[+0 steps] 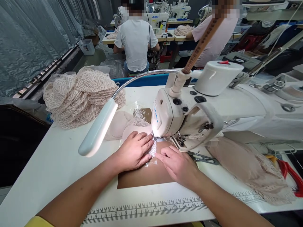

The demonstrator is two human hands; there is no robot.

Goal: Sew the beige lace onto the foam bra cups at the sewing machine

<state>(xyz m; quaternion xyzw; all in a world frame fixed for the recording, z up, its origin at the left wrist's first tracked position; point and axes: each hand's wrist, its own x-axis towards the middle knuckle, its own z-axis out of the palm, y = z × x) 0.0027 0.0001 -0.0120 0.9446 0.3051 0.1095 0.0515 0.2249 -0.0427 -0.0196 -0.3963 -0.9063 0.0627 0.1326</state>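
Observation:
A pale pink lace bra piece (136,128) with rounded cups lies under the head of a white JUKI sewing machine (165,113). My left hand (137,149) rests flat on the lace just left of the needle area, fingers stretched towards the machine. Close by on the right, my right hand (178,162) has its fingers partly curled, with the forefinger and thumb side at the lace's near edge. The needle and presser foot are mostly hidden by the machine head. Beneath both hands is a brown sheet (146,179) on the white table.
Stacked lace pieces (82,97) stand at the back left. A bendable lamp (98,129) arches over the table. Right of the machine lie dark snips (204,158), a beige lace garment (246,164) and red-handled scissors (290,175). A printed ruler (146,209) runs along the front. Two people sit ahead.

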